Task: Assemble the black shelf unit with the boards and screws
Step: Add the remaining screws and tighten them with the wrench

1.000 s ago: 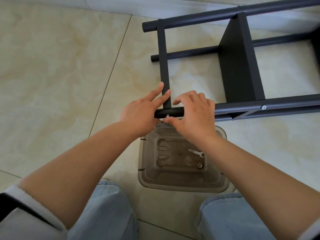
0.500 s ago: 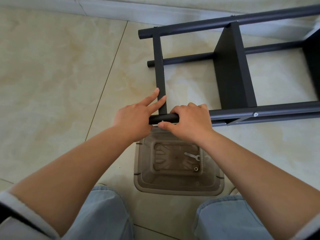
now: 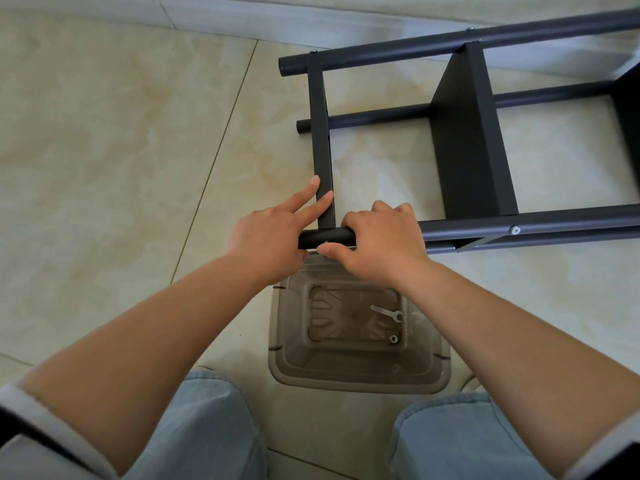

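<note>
The black shelf unit (image 3: 467,133) lies on its side on the tiled floor, with round tube legs and a black board (image 3: 471,140) fixed between them. A flat black crossbar (image 3: 320,133) runs from the far tube down to the near tube's end (image 3: 325,237). My left hand (image 3: 273,233) holds that tube end, two fingers stretched along the crossbar. My right hand (image 3: 381,240) grips the near tube just right of the joint, thumb under it. A small screw head (image 3: 326,242) shows at the joint.
A translucent brown plastic bin (image 3: 356,375) stands on the floor between my knees, holding a small silver wrench (image 3: 386,311) and a nut (image 3: 393,338). A silver bolt head (image 3: 515,230) sits on the near tube. The wall's skirting runs along the top.
The view has shifted slightly, so the frame and hands sit a little lower and left. Both hands keep the same hold on the near tube end.
</note>
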